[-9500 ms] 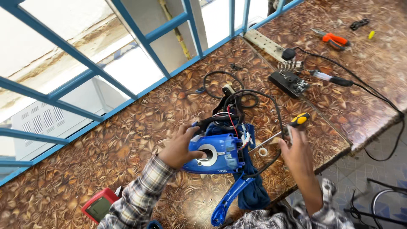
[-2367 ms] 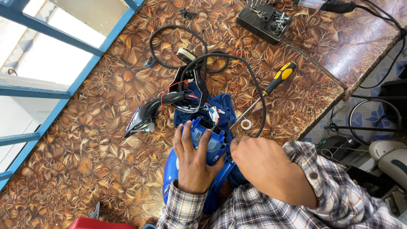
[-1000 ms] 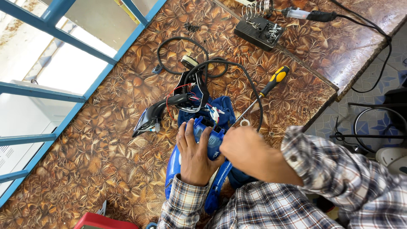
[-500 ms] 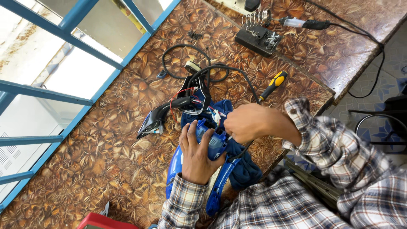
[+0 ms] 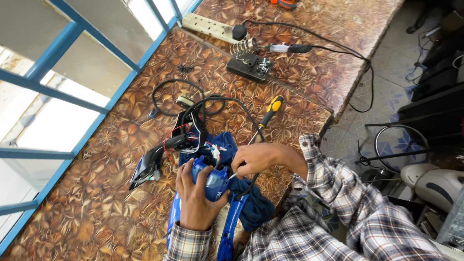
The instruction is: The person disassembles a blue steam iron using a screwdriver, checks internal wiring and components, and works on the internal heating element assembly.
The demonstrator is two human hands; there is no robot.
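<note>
Bench (image 5: 87,208), brown leaf-pattern top, carries everything; blue window frame (image 5: 72,96) runs along its far-left edge; all places below given from the blue housing.

Blue housing (image 5: 212,181), plastic appliance shell, opened, lies at the near edge of the bench on a dark blue cloth (image 5: 256,210); its long blue handle part (image 5: 229,229) points toward the person; wires and a white connector show at its top.

Left hand (image 5: 195,203) lies over the housing from the near side, fingers curled round its rounded front, gripping it; right hand (image 5: 253,159) just right of the housing, fingertips pressed together on something small at its upper edge; what is pinched too small to tell; plaid sleeves on both arms.

Black cover (image 5: 150,166) with red wires just left of and beyond the housing, touching the cloth; black cable (image 5: 212,104) loops beyond it.

Screwdriver (image 5: 268,116), yellow-black handle, beyond-right of the housing, tip pointing toward the right hand.

Solder stand (image 5: 250,65) with coil well beyond; soldering iron (image 5: 290,48) just right of the stand; white power strip (image 5: 210,27) farthest, plug in it.
</note>
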